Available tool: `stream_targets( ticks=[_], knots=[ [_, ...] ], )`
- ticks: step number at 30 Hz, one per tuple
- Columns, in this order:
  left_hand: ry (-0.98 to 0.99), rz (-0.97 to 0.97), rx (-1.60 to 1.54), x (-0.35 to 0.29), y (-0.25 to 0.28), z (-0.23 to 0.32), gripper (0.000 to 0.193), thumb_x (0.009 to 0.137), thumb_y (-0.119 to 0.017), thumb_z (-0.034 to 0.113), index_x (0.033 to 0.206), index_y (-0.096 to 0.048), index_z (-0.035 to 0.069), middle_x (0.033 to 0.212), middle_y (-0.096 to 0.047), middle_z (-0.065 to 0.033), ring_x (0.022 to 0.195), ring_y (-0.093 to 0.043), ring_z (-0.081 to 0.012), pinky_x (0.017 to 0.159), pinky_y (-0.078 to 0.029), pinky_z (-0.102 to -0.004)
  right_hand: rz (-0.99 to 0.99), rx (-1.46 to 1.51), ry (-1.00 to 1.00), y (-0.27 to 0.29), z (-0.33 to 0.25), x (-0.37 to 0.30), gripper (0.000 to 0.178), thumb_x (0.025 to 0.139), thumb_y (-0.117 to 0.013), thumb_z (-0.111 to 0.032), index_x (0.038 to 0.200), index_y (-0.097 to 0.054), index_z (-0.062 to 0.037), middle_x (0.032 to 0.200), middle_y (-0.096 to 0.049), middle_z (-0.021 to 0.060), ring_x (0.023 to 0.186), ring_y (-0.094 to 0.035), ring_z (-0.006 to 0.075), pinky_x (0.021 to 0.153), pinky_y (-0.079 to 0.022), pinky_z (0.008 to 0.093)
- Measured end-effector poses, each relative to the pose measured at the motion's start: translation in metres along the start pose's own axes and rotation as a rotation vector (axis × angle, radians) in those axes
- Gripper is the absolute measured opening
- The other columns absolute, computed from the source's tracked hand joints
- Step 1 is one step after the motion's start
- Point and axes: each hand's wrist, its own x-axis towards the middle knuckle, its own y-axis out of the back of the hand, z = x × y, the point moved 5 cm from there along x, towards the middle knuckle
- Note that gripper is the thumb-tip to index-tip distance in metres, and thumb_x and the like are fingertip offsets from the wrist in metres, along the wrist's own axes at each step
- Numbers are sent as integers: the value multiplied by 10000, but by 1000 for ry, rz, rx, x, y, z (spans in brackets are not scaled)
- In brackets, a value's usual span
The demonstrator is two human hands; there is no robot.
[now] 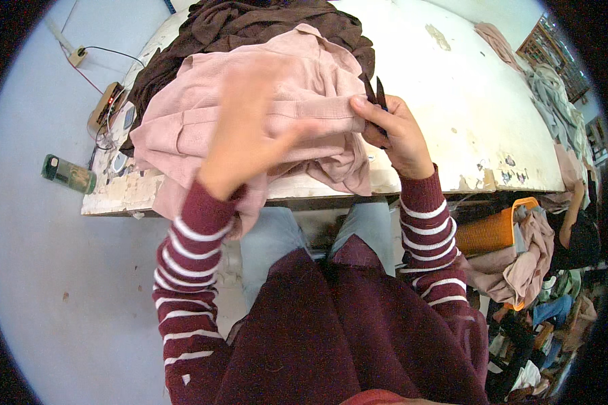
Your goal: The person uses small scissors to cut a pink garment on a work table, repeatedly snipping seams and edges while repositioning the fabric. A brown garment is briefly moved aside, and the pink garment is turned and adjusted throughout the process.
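A pale pink knit garment (203, 128) lies bunched across the table's near edge, part of it hanging over toward my lap. My left hand (246, 135) is over its middle, smeared by motion, with the fingers stretched out and the thumb apart; I see nothing held in it. At the garment's right end, my right hand (398, 135) pinches a seamed band between thumb and fingers. Dark-bladed scissors (378, 93) are tucked in that same hand, tips pointing away from me. How the fingers sit around their handles is partly hidden.
Behind the pink garment is a heap of dark brown cloth (209, 34) on the worn white table (446, 128). A green bottle-like container (67, 174) and a power strip (106, 106) with cords are at left. An orange basket (486, 233) of clothes stands right, beside piled garments and another person's arm (573, 212).
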Motion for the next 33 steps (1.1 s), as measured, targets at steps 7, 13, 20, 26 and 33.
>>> stream_targets(
  ticks=[7,13,20,26,33],
  knots=[
    [417,-85,-551,-3,-43,-18,297,927,-598,248,835,-603,-35,640,-514,-40,641,-415,-79,590,-388,-253,621,-314,305,34,-8,-25,243,908,-637,-216,1025,-680,-7,857,-688,6,581,-449,29,548,-381,180],
    [431,-103,-583,-5,-47,-29,310,935,-599,270,829,-592,-21,668,-475,30,674,-407,-52,603,-375,-236,496,-773,274,4,47,-41,260,747,-742,-184,938,-667,-24,826,-674,104,810,-645,185,764,-491,299],
    [573,40,-548,9,-21,-58,326,950,-586,295,824,-604,-6,730,-469,79,692,-377,-19,600,-341,-200,100,-395,44,63,25,-30,221,801,-729,-104,967,-686,36,755,-645,8,594,-545,47,536,-432,197],
    [363,64,-659,64,-5,-44,308,945,-592,275,896,-643,-25,802,-574,60,726,-465,-25,658,-396,-178,74,-266,178,67,-10,-23,195,837,-702,-162,965,-674,-18,765,-603,-36,571,-493,13,494,-367,175],
    [-131,-419,-112,54,-27,10,323,736,-702,223,972,-627,17,926,-613,-152,906,-597,-340,820,-480,-406,447,376,658,163,-90,-31,135,927,-596,-203,899,-607,-72,629,-501,-84,423,-297,15,426,-223,183]
  ],
)
